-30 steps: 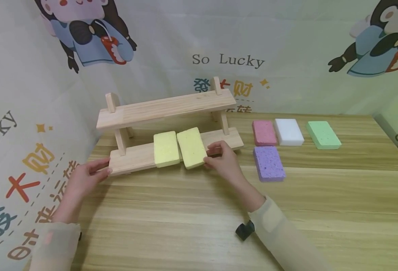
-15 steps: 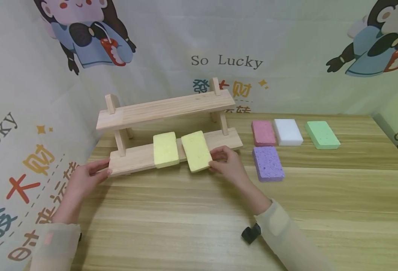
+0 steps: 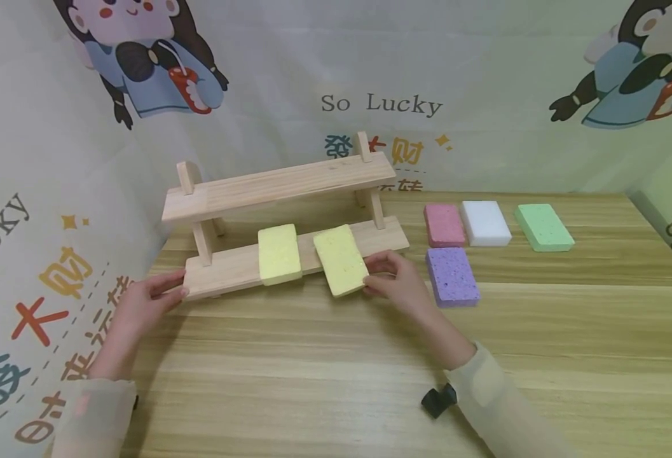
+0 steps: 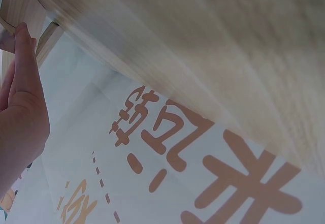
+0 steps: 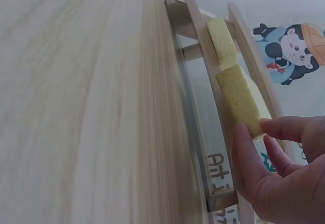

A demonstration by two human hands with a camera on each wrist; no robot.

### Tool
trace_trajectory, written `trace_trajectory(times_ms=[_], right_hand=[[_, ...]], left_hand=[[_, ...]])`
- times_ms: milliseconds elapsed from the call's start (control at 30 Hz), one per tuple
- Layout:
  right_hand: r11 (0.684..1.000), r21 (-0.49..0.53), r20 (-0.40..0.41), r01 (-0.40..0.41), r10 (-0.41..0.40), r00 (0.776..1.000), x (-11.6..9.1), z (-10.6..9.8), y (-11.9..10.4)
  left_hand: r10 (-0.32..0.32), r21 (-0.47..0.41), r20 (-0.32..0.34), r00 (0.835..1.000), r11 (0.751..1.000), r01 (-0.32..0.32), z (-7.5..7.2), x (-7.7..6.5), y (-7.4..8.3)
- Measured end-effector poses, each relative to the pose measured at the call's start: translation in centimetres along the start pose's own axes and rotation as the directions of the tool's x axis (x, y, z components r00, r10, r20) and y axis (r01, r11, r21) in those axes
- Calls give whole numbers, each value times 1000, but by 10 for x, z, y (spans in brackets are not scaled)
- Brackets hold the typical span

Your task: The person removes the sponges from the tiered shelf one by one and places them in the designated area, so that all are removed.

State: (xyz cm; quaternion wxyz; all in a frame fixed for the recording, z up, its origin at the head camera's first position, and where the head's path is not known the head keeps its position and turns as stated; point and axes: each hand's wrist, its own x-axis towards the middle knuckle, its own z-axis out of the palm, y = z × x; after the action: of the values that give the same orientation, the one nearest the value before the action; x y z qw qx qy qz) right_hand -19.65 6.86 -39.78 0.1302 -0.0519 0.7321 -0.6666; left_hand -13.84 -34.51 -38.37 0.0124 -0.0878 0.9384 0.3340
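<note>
A two-tier wooden shelf rack (image 3: 278,186) stands on the table. My left hand (image 3: 144,305) grips the left end of its lower board, thumb at the front corner and fingers further back; the left wrist view shows this hand (image 4: 23,92) at its edge. Two yellow sponges lie on the lower board. The left sponge (image 3: 279,253) sits by itself. With my right hand (image 3: 398,283) I pinch the lower right corner of the right sponge (image 3: 340,259), which lies turned at an angle and juts past the board's front edge. The right wrist view shows thumb and fingertips on this sponge (image 5: 238,99).
Right of the rack, a pink sponge (image 3: 444,225), a white sponge (image 3: 486,223) and a green sponge (image 3: 544,227) lie in a row. A purple sponge (image 3: 452,276) lies in front of the pink one, close to my right hand. Printed cloth (image 3: 267,76) hangs behind the table.
My right hand has drawn the right yellow sponge to the right and slightly toward me, widening the gap between the two yellow sponges. My left hand has stayed on the rack's end.
</note>
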Motion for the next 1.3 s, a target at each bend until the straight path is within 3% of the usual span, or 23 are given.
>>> trace_trajectory(times_ms=[300,733,1300], right_hand=[[1000,23,7,-12,11,1000,-8,-15,0],[999,-33,-7,10,-10,1000,-22,-45,-2],[996,-84,-63,24,-30,998,-42,-100,5]], left_hand=[[25,10,-7,1000,1000,-25,0,-1,0],[14,8,-4,1000,1000,-14,0,-2,2],[20,23,-5,1000,1000,-20,0,-2,1]])
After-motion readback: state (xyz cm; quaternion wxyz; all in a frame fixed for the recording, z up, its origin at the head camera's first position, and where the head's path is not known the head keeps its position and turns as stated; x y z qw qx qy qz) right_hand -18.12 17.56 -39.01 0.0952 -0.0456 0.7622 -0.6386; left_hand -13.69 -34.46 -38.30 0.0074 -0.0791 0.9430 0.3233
